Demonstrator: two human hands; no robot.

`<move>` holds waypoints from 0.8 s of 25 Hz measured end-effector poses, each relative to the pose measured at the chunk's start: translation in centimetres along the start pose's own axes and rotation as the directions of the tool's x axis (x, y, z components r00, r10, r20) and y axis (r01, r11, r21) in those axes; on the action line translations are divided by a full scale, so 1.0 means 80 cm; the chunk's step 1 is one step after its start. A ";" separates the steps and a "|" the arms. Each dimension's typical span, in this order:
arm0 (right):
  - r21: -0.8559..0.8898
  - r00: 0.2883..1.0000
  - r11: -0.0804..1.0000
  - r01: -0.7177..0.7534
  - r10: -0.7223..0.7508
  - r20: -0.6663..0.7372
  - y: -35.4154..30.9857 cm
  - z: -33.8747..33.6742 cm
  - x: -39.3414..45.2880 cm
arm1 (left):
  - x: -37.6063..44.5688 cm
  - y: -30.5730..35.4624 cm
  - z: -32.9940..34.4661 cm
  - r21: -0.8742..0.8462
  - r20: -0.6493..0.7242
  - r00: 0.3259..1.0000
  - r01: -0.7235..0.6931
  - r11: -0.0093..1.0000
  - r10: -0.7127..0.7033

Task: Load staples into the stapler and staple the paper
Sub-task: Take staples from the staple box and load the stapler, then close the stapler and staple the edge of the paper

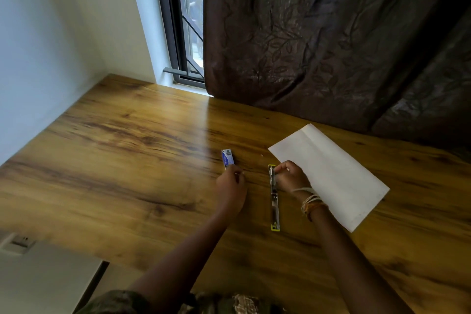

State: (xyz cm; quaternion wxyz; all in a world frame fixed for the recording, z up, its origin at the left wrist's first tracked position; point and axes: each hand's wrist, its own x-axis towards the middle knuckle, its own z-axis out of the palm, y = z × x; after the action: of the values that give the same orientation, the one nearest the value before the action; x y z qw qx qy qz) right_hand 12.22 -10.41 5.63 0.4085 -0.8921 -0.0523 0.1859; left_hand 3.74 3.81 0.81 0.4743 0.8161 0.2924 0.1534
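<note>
A stapler (274, 208) with yellow edges lies swung fully open and flat on the wooden table (122, 150), its metal channel facing up. My right hand (289, 176) pinches its far end. My left hand (230, 187) is just left of it, fingers closed on something small and pale, possibly a strip of staples; it is too small to tell. A small blue staple box (227, 158) lies right beyond my left hand's fingertips. A folded white paper (334, 173) lies to the right, partly under my right wrist.
A dark brown curtain (331, 41) hangs along the table's far edge, with a barred window (187, 20) left of it. A white wall bounds the table on the left. A grey surface with a wall socket (19, 242) sits at lower left.
</note>
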 end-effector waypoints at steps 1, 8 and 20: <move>-0.113 0.998 0.994 -0.003 0.011 0.068 0.009 -0.001 -0.001 | -0.005 0.003 0.007 0.004 0.040 0.999 0.016 1.000 -0.017; -0.197 0.947 0.928 0.317 -0.321 0.011 0.049 0.020 -0.025 | -0.024 0.022 0.035 -0.083 0.208 0.948 0.264 0.961 -0.242; 0.063 0.953 0.951 0.302 -0.300 -0.047 0.037 0.007 -0.050 | -0.021 0.067 0.036 -0.225 0.622 0.624 0.721 0.656 -0.473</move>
State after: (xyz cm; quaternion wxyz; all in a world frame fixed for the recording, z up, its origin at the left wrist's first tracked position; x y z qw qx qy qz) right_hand 8.14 -12.94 4.19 0.4639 -0.8621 -0.1737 0.1069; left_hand 5.68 -1.22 4.04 0.7337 0.5400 0.3724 -0.1773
